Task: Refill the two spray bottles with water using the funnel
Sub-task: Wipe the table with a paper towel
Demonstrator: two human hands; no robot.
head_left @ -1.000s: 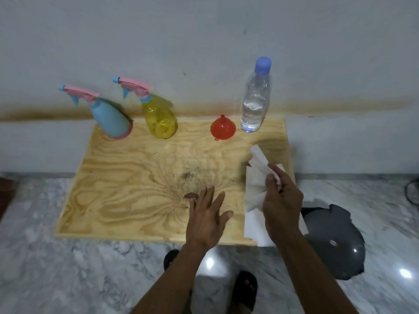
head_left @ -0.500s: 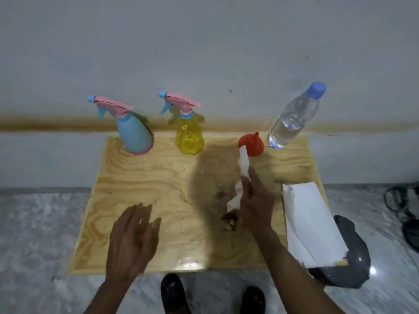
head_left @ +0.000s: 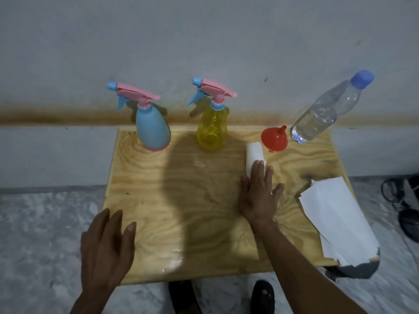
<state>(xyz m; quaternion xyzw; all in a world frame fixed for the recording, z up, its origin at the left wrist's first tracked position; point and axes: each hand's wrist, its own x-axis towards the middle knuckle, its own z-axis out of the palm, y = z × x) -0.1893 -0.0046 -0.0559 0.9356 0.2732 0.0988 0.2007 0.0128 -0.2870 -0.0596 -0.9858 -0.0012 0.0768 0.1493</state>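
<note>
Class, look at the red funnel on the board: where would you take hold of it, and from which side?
Grip the red funnel by its narrow spout, which points up because it rests wide mouth down on the wooden board. Come from above: the cone is wide and sloped, and the water bottle and folded white tissue crowd its sides.

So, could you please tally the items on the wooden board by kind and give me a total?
Spray bottles: 2, the blue spray bottle and the yellow spray bottle
Water bottle: 1
Funnel: 1
Folded tissue: 1, under the right hand
Paper sheets: 1 pile
Total: 6
</note>
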